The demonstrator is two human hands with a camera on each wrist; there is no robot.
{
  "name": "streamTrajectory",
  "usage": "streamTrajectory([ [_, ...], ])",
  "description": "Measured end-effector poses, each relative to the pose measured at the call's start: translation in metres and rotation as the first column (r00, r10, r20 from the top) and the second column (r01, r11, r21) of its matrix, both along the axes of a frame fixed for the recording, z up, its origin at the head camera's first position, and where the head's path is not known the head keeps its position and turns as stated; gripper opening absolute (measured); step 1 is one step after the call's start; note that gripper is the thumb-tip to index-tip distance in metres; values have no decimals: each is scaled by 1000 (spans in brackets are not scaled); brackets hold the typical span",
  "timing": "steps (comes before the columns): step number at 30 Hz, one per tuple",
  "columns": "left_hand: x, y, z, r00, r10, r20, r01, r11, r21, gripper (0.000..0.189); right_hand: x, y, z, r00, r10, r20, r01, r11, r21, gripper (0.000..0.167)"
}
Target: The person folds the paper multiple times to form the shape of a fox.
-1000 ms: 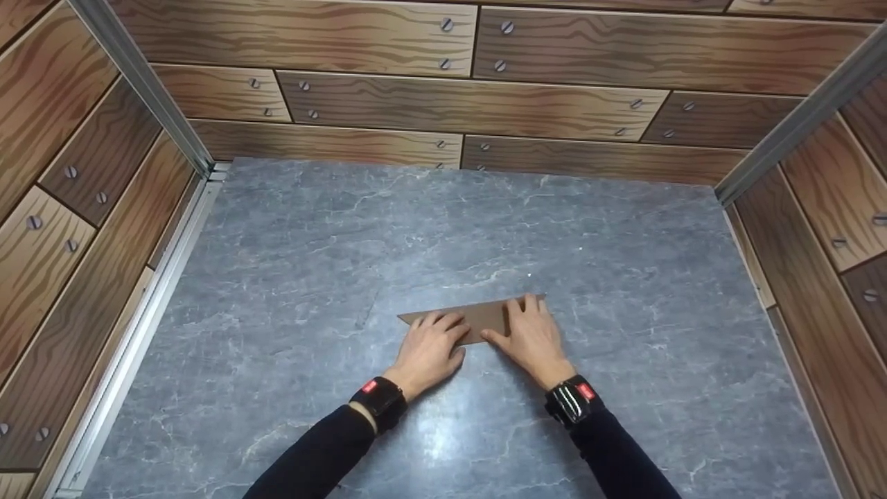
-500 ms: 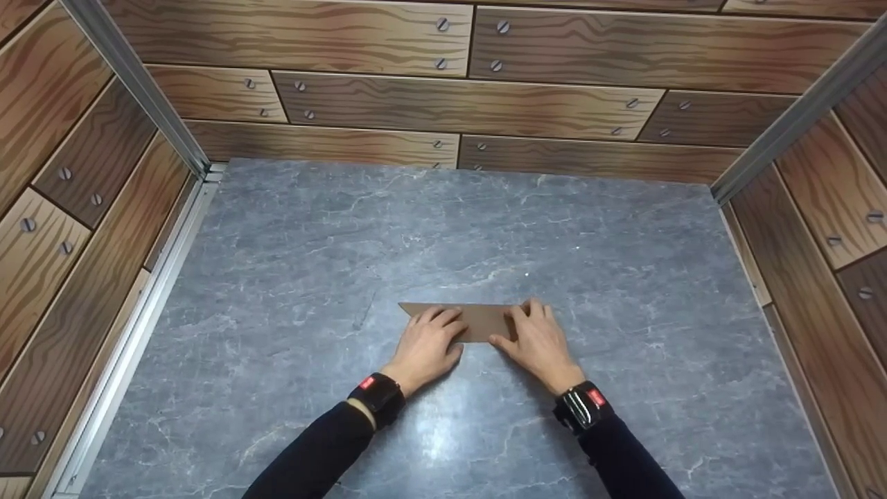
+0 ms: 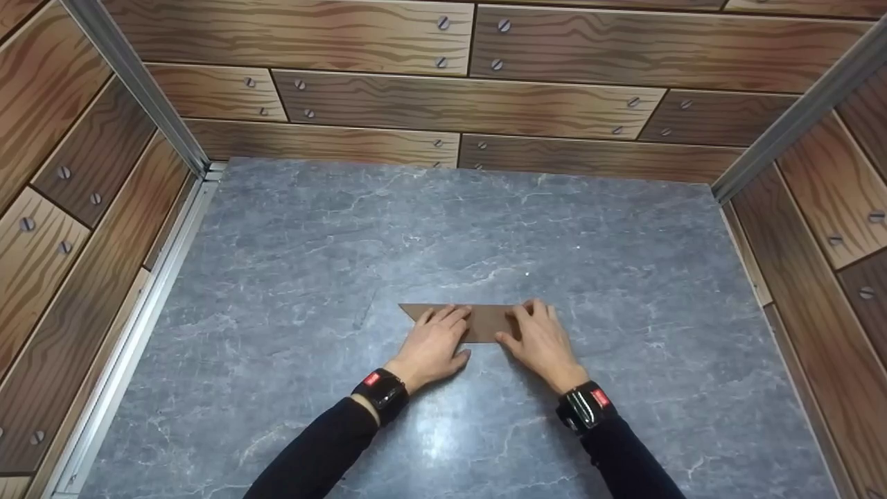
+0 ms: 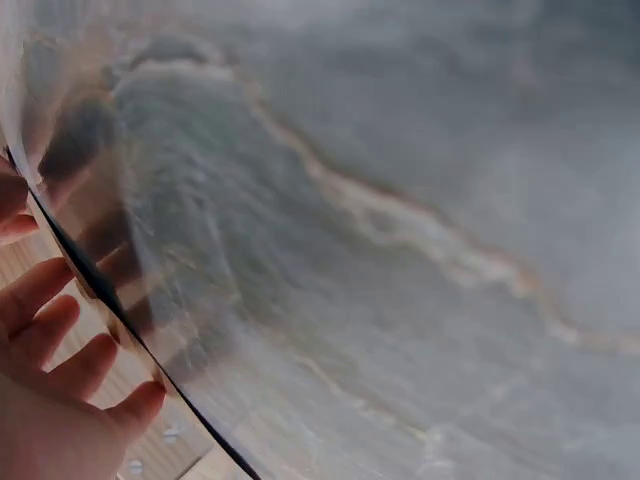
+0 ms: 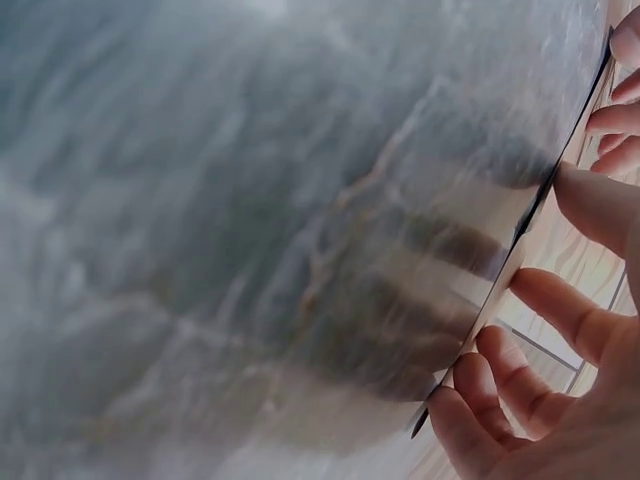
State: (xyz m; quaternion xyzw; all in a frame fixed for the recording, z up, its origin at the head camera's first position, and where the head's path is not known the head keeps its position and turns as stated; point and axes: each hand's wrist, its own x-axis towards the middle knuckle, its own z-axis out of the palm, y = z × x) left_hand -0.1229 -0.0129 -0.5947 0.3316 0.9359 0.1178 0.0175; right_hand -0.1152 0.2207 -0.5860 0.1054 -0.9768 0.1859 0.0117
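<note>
A flat brown strip (image 3: 488,324), which looks like folded paper, lies on the grey marbled surface in the head view; its left end comes to a sharp point. The left hand (image 3: 431,350) rests on its left half with extended fingers, the thumb off its near edge. On its right end are the fingertips of the right hand (image 3: 542,346), slightly bent, with the thumb at the near edge. This right end is mostly hidden. In the right wrist view the strip (image 5: 500,265) appears edge-on as a thin layer under the fingertips. The left wrist view shows the left hand's fingertips (image 4: 150,400) against the surface.
The grey marbled tabletop (image 3: 312,242) spreads around both hands. Wood-patterned panels (image 3: 471,104) stand at the back and on both sides, with metal rails (image 3: 138,83) along the corners. Both wrists carry black bands (image 3: 585,407).
The strip was tilted one second ago and now lies level, its right end turned nearer. The right hand moved slightly nearer and right with it. The left fingers slid right and straightened.
</note>
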Motion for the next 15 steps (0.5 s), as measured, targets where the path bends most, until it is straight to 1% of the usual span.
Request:
streamTrajectory([
  [3,0,0,-1,1000,-18,-9,18,1000,-3,57,-2,0,1,1000,1,18,-1,1000,3,47],
  [7,0,0,-2,999,-31,-34,31,999,-9,57,-4,1,3,999,0,42,0,1000,0,47],
  [11,-1,2,-1,999,-25,-36,24,999,-24,56,-8,3,5,998,-4,68,5,1000,-14,48],
  [15,1,4,1,999,-20,-33,19,999,-41,57,-13,7,6,996,-18,87,20,1000,-22,54],
])
